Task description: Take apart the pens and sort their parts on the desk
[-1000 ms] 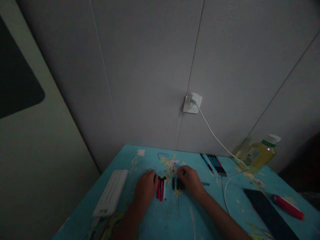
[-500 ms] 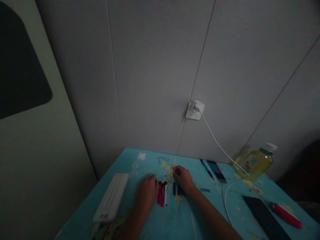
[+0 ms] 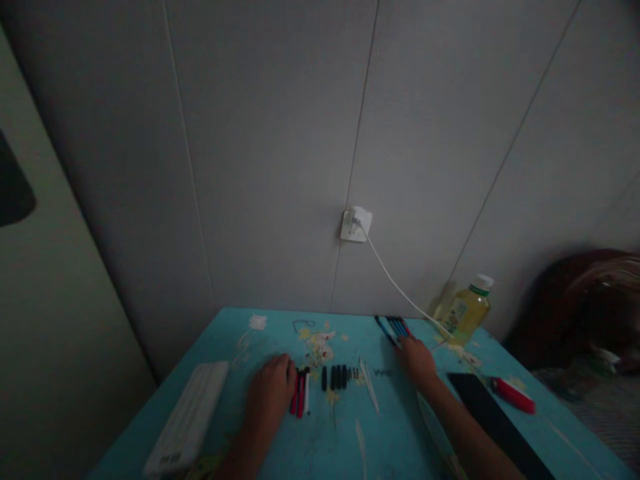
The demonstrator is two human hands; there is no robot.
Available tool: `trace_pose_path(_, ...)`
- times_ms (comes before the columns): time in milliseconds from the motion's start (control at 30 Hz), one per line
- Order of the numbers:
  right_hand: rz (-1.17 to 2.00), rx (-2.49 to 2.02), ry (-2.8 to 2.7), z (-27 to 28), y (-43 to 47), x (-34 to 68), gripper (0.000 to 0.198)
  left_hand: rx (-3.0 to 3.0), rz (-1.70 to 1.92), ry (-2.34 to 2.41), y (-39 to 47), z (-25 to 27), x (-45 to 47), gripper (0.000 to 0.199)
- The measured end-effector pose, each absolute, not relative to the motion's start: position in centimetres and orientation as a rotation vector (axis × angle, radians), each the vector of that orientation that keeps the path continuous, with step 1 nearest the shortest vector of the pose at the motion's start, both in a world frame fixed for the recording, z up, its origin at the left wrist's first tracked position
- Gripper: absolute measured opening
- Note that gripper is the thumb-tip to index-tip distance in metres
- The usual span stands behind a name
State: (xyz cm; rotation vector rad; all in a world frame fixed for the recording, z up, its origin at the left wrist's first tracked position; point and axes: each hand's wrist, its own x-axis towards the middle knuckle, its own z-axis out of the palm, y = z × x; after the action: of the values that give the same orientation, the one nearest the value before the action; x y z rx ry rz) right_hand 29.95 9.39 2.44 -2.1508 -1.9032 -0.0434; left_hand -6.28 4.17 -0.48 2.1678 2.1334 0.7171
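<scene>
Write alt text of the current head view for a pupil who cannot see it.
A person's left hand rests beside red and white pen-like sticks on a blue table, the right hand at the near ends of blue pens. Short black pieces lie between the hands, and a yellow bottle is near the wall.

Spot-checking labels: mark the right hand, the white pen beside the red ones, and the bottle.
Right hand (image 3: 417, 361): head view, back of the hand.
White pen (image 3: 307, 394): head view, middle of the barrel.
Bottle (image 3: 472, 316): head view, yellow body below the green band.
</scene>
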Motion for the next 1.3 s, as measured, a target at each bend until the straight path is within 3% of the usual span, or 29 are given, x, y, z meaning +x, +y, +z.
trace_pose_path(267,-0.137,-2.268,-1.867,1.0,9.4,29.3,0.026,2.180,0.833,2.058,4.1,-0.2,-6.0,0.034)
trace_pose_path(600,-0.142,-2.184,-1.742,3.3,7.7,29.5,0.032,2.437,1.148,1.765,3.4,0.3,-4.8,0.028)
trace_pose_path(700,0.021,-1.845,-1.711,4.1,5.3,27.4,0.031,2.609,1.278,1.606,2.1,1.0,-3.5,0.032)
trace_pose_path(833,0.490,-1.394,-1.824,3.6,1.8,22.7,0.033,2.955,1.440,1.406,0.7,2.0,-1.4,0.037)
trace_pose_path(967,0.768,-1.237,-1.811,2.0,0.1,19.7,0.038,3.162,1.474,1.177,0.4,2.2,-0.6,0.033)
trace_pose_path(1300,0.722,-1.283,-1.855,-1.7,-0.8,19.8,0.052,3.227,1.191,1.079,-0.1,1.5,0.0,0.033)
